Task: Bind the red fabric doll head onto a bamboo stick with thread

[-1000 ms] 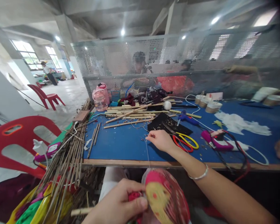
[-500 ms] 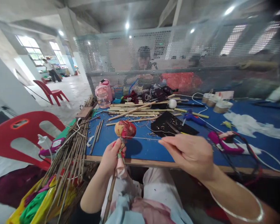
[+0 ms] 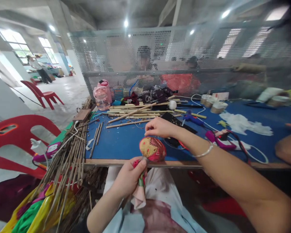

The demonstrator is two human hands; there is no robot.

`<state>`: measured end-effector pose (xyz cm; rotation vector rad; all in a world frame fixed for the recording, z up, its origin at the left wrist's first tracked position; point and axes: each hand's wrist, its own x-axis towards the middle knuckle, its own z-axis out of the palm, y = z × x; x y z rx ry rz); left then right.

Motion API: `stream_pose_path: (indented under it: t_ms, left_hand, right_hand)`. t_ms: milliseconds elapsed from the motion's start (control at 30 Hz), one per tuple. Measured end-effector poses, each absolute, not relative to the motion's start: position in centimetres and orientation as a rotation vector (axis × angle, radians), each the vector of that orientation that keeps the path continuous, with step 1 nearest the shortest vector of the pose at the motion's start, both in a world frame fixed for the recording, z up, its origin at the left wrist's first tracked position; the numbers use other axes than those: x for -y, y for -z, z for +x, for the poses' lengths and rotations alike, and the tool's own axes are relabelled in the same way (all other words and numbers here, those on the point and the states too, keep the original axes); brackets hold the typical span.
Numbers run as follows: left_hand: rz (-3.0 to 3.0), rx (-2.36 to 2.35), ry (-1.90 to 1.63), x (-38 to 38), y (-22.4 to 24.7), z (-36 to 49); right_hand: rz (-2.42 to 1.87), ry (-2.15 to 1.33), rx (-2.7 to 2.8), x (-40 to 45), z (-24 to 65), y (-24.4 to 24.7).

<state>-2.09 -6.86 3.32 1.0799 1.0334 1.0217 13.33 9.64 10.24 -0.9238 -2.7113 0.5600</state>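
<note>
My left hand (image 3: pixel 133 176) is closed around the gathered neck of a cloth-wrapped ball (image 3: pixel 152 149), just above the table's front edge. Yellow and red patterned fabric covers the ball's round head. Below my fist hang the loose cloth ends (image 3: pixel 139 194), pink, green and red. The stick seen under it earlier is mostly hidden now. My right hand (image 3: pixel 158 127) is just beyond the ball, thumb and fingertips pinched together. Earlier these fingers held a string pulled taut from the ball's neck; the string itself is hard to make out now.
Bamboo sticks (image 3: pixel 133 111) lie across the back of the blue table (image 3: pixel 116 139). To the right are a blue glue gun (image 3: pixel 192 119), a power strip (image 3: pixel 242 146) and white cloth (image 3: pixel 244 123). Another person's hand (image 3: pixel 289 145) shows at the right edge. Thin branches (image 3: pixel 68 155) are heaped on the left.
My right hand has swung from the right side to beyond the ball. My left hand has moved right with the ball, which has tilted. Another person's hand has appeared at the right edge.
</note>
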Motion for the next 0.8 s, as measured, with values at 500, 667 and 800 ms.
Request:
stream_pose_path:
  t_ms: [500,667,800]
  left_hand:
    - [0.944,-1.388,-1.371,3.8,-2.1,-5.7]
    - [0.918,-1.067,-1.266,5.0,-3.7,-6.1]
    - [1.023,-0.775,-0.968,6.9,-4.2,-3.6]
  right_hand:
    - [-1.222,-1.265,2.341,2.2,21.8,-7.6]
    - [-1.392,-1.180,2.004,-0.7,21.4,-4.4]
    - [-1.196,-1.020,2.435,-5.4,17.4,-4.2]
